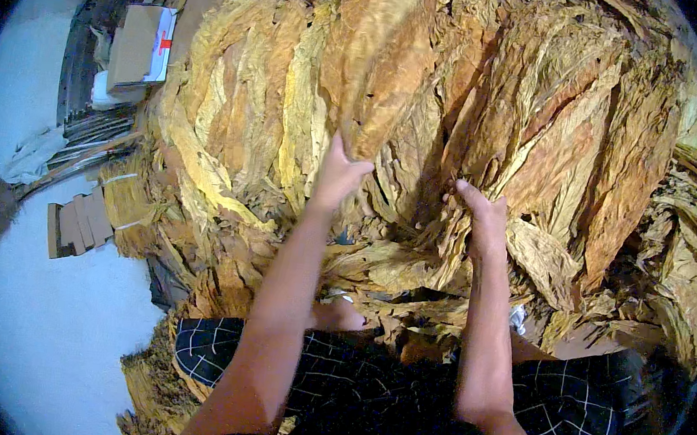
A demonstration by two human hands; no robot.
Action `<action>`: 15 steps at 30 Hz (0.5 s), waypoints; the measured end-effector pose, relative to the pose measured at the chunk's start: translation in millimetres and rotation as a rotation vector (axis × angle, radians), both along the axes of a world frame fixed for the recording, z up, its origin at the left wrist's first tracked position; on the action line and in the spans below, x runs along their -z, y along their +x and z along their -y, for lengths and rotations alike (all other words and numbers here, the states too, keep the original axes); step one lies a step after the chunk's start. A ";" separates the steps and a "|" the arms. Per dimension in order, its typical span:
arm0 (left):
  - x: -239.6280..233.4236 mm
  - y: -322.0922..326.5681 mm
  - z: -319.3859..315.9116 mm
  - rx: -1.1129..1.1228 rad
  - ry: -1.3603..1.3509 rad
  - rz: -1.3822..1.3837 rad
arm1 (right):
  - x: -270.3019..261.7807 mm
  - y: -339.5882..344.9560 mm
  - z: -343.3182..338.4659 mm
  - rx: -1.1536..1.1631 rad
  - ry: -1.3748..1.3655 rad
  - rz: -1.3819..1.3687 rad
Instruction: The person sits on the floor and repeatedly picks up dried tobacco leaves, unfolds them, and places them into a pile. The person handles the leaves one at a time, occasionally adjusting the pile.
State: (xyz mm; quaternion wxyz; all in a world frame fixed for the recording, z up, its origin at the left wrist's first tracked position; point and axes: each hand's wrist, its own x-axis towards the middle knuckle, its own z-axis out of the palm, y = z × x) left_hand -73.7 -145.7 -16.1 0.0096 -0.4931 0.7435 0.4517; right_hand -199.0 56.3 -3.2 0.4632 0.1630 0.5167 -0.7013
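Dried tobacco leaves (262, 64) in yellow, tan and brown lie in a wide heap before me, mostly with their tips pointing away. My left hand (340, 176) grips the near end of a large orange-brown leaf (391, 96), which stretches away from me and is blurred at its far part. To the right, my right hand (481, 208) is closed around the stem ends of some crumpled leaves (456, 243); its fingers are partly hidden. A shadow falls on the leaves between my hands.
At the left stand a cardboard box (135, 49), flat cardboard pieces (80, 223), a tied leaf bundle (130, 196) and a twig broom (0, 206) on the pale floor (61, 328). My legs in checked cloth (562, 414) border the heap. More stacked leaves (695, 207) lie at right.
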 end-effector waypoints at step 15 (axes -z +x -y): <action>-73.6 -21.5 -80.6 0.600 0.265 -0.142 | -3.3 55.3 12.0 -0.251 -0.439 -0.013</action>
